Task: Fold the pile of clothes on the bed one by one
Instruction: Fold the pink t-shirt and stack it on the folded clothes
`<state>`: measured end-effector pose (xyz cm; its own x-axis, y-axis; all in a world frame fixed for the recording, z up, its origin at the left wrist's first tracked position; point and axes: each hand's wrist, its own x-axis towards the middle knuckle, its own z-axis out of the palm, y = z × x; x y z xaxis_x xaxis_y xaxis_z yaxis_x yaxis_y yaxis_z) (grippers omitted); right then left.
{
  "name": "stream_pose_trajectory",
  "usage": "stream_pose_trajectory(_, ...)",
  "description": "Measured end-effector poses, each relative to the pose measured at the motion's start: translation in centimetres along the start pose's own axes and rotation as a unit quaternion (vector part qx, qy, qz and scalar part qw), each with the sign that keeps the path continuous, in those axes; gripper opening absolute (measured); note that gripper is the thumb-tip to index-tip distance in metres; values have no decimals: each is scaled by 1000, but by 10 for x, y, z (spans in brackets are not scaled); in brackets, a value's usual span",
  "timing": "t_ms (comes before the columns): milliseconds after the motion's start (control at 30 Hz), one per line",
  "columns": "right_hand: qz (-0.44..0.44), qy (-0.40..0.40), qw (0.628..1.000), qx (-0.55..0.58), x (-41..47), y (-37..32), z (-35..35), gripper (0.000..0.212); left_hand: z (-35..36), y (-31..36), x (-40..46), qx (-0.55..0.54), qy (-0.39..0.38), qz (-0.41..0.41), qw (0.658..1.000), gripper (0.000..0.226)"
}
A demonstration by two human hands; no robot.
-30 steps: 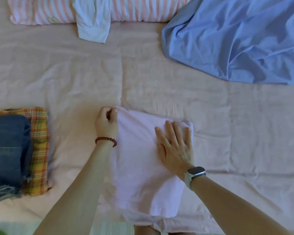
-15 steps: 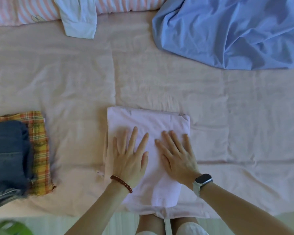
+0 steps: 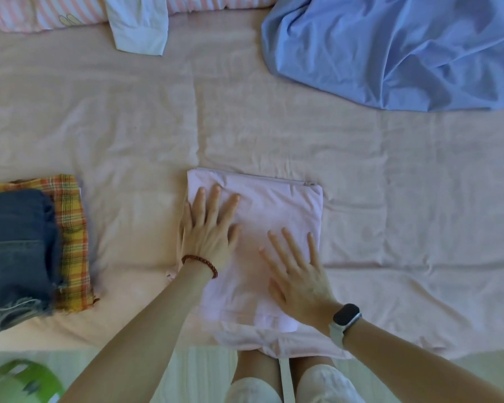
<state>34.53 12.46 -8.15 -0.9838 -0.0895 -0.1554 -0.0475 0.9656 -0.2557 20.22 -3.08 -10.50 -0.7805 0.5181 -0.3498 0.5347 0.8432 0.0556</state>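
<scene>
On bed (image 3: 146,117), near edge, centre: folded pale pink garment (image 3: 274,205) lying flat, roughly rectangular, far edge a neat fold; near end runs to the mattress edge w/ a looser layer of same fabric hanging just over it.

Left hand (image 3: 208,234): palm down on left half of garment, fingers (image 3: 214,199) straight & spread, tips close to far-left corner, thumb out to the right. Flat contact, nothing gripped. Red bead bracelet (image 3: 201,261) at wrist.

Right hand (image 3: 298,274): palm down on right half, nearer the person than left hand. Fingers straight & spread, pointing away; outermost finger lies along garment's right edge. Flat contact, nothing gripped. Dark watch (image 3: 345,314) w/ pale strap at wrist. Hands apart, not touching each other.

Left side of bed: stack of folded items — blue denim piece (image 3: 15,251) w/ frayed hem on top of orange-yellow plaid cloth (image 3: 72,234). Stack well apart from pink garment.

Far right: unfolded blue garment (image 3: 405,50), crumpled, well apart from hands. Far left: pink-striped pillow (image 3: 47,13) w/ a light blue sleeve (image 3: 140,27) draped across it.

Bedsheet pale pink, creased throughout. Below bed edge: person's knees, white shorts (image 3: 317,385), light floor; green object (image 3: 24,382) at lower left, blurred, cannot identify.
</scene>
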Motion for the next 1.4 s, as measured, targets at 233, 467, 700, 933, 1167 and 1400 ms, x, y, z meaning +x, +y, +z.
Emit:
stream_pose_trajectory(233,-6,-110,994,-12,-11,-1,41,58,7,-1,19,4,-53,-38,998,59)
stream_pose_trajectory(467,9,-7,994,112,-16,9,23,45,0,-9,3,-142,79,-59,985,57)
stream_pose_trajectory(700,443,-21,771,457,-11,16,-14,44,4,-29,-48,-453,2,-343,823,66)
stream_pose_trajectory(933,447,-7,684,576,7,7,-22,40,-9,-26,-30,-561,-50,-324,760,63)
stream_pose_trajectory(1167,363,30,742,563,-2,-16,-58,30,-59,-8,-72,-603,75,-265,749,51)
stream_pose_trajectory(1400,264,0,790,553,19,-87,-112,35,-130,-63,-161,-630,191,-276,700,29)
